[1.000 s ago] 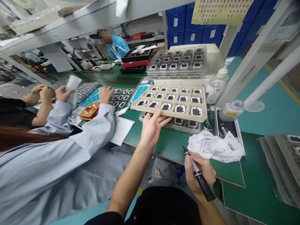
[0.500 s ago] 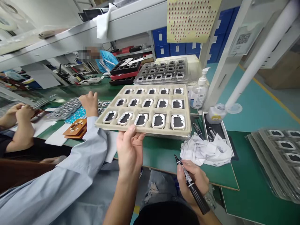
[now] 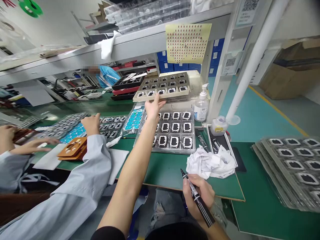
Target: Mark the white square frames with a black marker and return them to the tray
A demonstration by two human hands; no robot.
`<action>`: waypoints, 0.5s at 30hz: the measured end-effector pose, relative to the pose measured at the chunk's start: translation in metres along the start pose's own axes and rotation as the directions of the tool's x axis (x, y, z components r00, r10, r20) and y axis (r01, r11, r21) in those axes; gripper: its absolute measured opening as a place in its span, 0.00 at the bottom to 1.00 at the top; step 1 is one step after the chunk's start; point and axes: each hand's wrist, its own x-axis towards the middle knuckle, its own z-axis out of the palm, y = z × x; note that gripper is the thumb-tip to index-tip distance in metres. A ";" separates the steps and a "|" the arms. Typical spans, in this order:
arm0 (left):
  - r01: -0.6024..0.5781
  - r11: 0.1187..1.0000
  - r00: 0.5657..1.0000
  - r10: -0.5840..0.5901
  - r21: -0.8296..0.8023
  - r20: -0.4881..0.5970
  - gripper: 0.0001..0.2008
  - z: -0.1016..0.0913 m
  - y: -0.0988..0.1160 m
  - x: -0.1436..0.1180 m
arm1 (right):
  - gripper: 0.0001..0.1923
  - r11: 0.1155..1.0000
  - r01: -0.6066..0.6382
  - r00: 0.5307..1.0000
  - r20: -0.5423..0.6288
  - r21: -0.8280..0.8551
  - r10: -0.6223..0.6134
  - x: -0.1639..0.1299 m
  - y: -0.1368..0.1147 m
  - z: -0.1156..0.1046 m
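A factory workshop: a green bench (image 3: 165, 168) lies ahead of the right grip (image 3: 200, 195), stacked trays (image 3: 271, 176) of matching parts (image 3: 305, 152) to its right, blue bins (image 3: 165, 67) far beyond.

One beige tray (image 3: 187, 97) at upper centre, five framed parts (image 3: 172, 90) along its front row. In the clear tray (image 3: 172, 151) at mid-centre, nine more fill the three right-hand columns — further left the count is blocked. One marker (image 3: 197, 197) low centre, one pump bottle (image 3: 201, 108) right of centre, one yellow sheet (image 3: 188, 43) near the top — and two QR labels (image 3: 230, 63) at upper right.
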 end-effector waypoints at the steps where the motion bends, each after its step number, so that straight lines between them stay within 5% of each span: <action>1: 0.033 0.998 0.999 -0.033 0.046 0.002 0.22 0.002 -0.002 0.003 | 0.06 1.000 0.003 1.000 0.000 -0.004 -0.003 0.000 0.000 0.000; 8: 0.152 0.967 0.982 -0.172 0.205 0.082 0.27 0.001 0.006 0.039 | 0.07 1.000 0.005 1.000 0.004 -0.010 -0.005 0.002 -0.003 0.000; 15: 0.083 0.947 0.988 -0.120 0.309 0.101 0.28 -0.010 0.012 0.052 | 0.07 1.000 0.004 1.000 -0.003 -0.024 -0.004 -0.002 0.001 0.001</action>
